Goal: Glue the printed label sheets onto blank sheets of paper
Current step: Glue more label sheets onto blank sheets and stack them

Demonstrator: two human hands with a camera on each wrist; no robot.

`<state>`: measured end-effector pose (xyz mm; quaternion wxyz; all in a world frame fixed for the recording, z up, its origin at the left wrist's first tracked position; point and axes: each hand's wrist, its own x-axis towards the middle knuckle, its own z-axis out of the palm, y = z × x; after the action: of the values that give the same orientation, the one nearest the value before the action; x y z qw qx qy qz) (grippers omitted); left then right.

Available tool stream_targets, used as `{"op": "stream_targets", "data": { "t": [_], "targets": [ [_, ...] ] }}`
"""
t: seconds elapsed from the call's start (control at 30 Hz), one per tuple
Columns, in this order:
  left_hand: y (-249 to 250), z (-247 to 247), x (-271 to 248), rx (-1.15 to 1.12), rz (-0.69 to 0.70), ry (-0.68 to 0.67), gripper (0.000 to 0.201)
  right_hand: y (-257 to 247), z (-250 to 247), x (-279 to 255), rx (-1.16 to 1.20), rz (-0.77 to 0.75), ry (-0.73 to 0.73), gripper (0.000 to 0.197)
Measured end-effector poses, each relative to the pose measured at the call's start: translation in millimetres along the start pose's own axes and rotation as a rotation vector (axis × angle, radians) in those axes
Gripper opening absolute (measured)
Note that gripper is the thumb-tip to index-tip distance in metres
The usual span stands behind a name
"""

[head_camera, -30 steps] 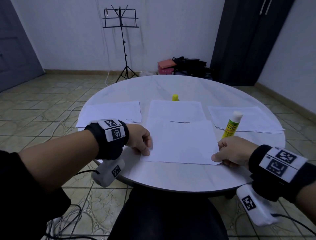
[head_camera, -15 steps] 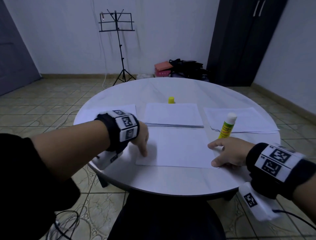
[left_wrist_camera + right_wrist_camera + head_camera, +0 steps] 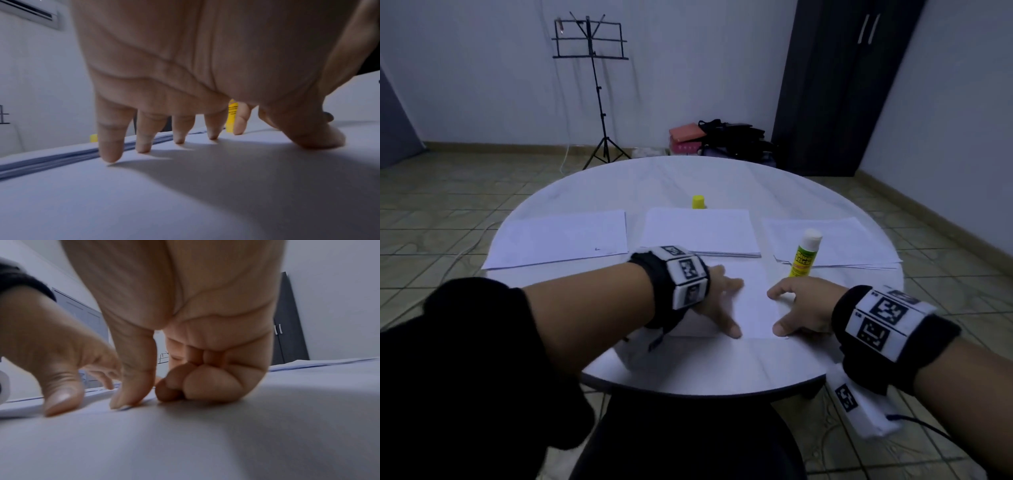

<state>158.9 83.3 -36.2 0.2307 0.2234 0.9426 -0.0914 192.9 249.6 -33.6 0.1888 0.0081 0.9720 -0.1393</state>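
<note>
Sheet [image 3: 753, 308], tabletop [image 3: 688, 370]: my left hand [image 3: 717, 305] presses it, fingers spread; right hand [image 3: 801, 308] half-curled, thumb on its edge.

On the counter [image 3: 722, 370], one sheet [image 3: 755, 301] lies nearest the person, with the left hand [image 3: 717, 305] on its left part and the right hand [image 3: 803, 306] at its right edge. Behind it sit three paper piles: left pile [image 3: 558, 240], middle pile [image 3: 700, 231], right pile [image 3: 839, 243]. A glue stick [image 3: 804, 255] stands upright at the right pile's near-left corner. A cap [image 3: 698, 201] stands just behind the middle pile.
</note>
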Motion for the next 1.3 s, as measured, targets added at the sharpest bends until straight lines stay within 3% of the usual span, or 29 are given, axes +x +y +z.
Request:
{"op": "stream_targets", "data": {
  "t": [0.17,0.27,0.47,0.57,0.7,0.83,1.03,1.3],
  "targets": [
    [-76.0,23.1,-25.2,-0.052,-0.156,-0.063,0.115,-1.5,-0.4,1.6,-0.022,-0.005,-0.006,0.066],
    [-102.3,32.9,-37.4,-0.059,-0.182,-0.069,0.121,-7.0,-1.5,-2.1,-0.062,-0.001,-0.015,0.066],
    [-100.4,30.9,-46.3,-0.022,-0.179,-0.037,0.121,-42.3,-2.2,-13.4,-0.396,-0.074,-0.041,0.048],
    [-99.5,30.8,-49.5,-0.021,-0.185,-0.001,0.118,-74.0,10.6,-11.8,-0.434,-0.213,-0.002,0.044],
    [-100.9,33.8,-51.1,-0.038,-0.184,0.003,0.117,-127.0,32.2,-2.3,-0.449,-0.435,-0.065,0.059],
    [-104.4,40.2,-53.1,-0.074,-0.207,0.029,0.116,-150.5,32.2,8.8,-0.467,-0.46,-0.15,0.077],
    [-110.8,41.4,-56.7,-0.132,-0.201,0.036,0.121,-99.1,3.5,27.4,-0.43,-0.328,-0.2,0.099],
    [-113.2,42.7,-55.5,-0.155,-0.22,0.009,0.131,-24.0,-11.7,18.1,-0.416,-0.217,-0.213,0.108]
  ]
}}
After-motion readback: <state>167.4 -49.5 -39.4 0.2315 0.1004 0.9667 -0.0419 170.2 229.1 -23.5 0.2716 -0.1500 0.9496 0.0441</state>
